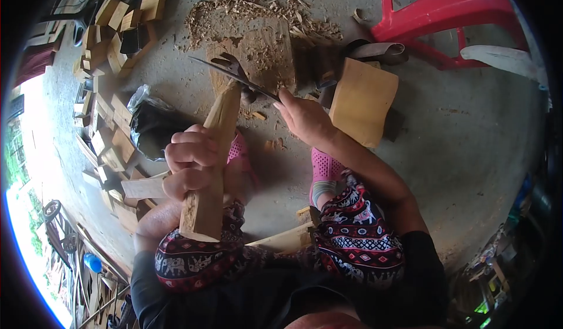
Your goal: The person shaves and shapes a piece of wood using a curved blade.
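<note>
My left hand (190, 160) is wrapped round a long, roughly squared piece of wood (203, 212), which slants up and away from my lap. Its far end narrows. In my right hand (306, 116) is the handle of a knife (226, 73) with a long, dark, narrow blade. The blade points to the left and crosses just over the tapered tip of the wood. Beneath the blade, a shaving-strewn wooden block (278, 47) lies on the floor, with a dark tool (233, 66) partly hidden by the blade at its near side.
Wood shavings (252, 3) are heaped beyond the block. A wavy-sided wooden block (365, 103) stands right of my right hand. A red plastic chair (446, 12) is at the upper right. Cut wood pieces (120, 129) and a black bag (155, 126) lie on the left.
</note>
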The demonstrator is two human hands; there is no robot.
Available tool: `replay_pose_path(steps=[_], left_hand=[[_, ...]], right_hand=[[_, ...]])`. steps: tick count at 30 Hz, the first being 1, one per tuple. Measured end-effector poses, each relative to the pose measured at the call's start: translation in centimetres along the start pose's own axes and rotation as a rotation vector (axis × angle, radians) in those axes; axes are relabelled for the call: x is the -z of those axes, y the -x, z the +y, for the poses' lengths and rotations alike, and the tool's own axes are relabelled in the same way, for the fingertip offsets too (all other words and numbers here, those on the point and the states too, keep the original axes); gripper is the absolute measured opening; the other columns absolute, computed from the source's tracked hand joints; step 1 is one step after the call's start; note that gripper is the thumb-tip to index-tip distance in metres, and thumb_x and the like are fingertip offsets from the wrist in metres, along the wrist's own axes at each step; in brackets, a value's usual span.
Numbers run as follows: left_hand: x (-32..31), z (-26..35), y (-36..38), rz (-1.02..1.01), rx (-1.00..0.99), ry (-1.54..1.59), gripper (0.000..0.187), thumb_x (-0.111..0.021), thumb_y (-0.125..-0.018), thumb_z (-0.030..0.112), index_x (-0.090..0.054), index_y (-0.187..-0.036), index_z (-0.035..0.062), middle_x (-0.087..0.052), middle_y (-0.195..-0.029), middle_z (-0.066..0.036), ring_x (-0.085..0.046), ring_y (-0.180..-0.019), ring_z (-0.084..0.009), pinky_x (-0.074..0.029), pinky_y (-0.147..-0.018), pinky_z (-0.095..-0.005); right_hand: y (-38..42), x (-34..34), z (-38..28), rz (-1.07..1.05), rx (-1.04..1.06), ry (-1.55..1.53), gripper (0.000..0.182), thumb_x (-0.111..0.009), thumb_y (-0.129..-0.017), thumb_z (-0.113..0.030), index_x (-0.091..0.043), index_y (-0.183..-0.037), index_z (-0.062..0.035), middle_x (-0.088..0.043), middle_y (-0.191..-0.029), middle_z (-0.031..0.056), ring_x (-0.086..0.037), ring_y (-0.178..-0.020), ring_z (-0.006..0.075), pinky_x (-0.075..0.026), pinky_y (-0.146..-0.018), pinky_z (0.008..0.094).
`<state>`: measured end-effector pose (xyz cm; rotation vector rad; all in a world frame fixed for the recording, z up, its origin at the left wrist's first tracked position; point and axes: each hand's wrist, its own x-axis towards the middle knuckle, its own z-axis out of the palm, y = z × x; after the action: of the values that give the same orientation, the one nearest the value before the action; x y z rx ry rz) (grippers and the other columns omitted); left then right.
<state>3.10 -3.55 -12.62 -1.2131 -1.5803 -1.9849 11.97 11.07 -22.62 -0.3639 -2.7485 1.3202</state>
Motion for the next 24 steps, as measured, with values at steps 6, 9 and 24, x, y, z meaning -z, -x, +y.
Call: replay_pose_path(steps=[6,9,24], left_hand=[[2.0,0.6,0.0,-0.281,0.043,-0.026,0.052,-0.080,-0.063,-0.001,-0.043,-0.091,0.0235,-0.049,-0.088,0.000,-0.050,-0.078,-0.0183,-0.045,-0.075,-0.0357],[1.8,0.8,0.5,-0.267,0.047,-0.025,0.051,-0.080,-0.064,0.001,-0.042,-0.091,0.0233,-0.049,-0.088,0.000,-0.049,-0.081,-0.0191,-0.044,-0.075,-0.0371],[2.7,0.4,-1.4,-0.766,-0.055,0.318,0.023,-0.071,-0.066,0.010,-0.060,-0.087,0.0106,-0.060,-0.092,-0.005,-0.057,-0.081,-0.0225,-0.042,-0.077,-0.0381]], right_hand=[[1.5,2.6,-3.8,-0.015,0.105,0.035,0.018,-0.057,-0.091,-0.018,-0.046,-0.097,-0.0055,-0.062,-0.074,0.0157,-0.063,-0.063,0.0357,-0.049,-0.051,0.0448],[0.2,0.8,-1.7,-0.001,0.069,-0.014,0.016,-0.055,-0.092,-0.017,-0.044,-0.096,-0.0051,-0.061,-0.070,0.0171,-0.062,-0.063,0.0375,-0.047,-0.052,0.0466],[2.2,4.6,-3.2,-0.033,0.031,0.018,0.017,-0.059,-0.089,-0.020,-0.049,-0.095,-0.0066,-0.060,-0.070,0.0156,-0.061,-0.063,0.0361,-0.047,-0.053,0.0462]])
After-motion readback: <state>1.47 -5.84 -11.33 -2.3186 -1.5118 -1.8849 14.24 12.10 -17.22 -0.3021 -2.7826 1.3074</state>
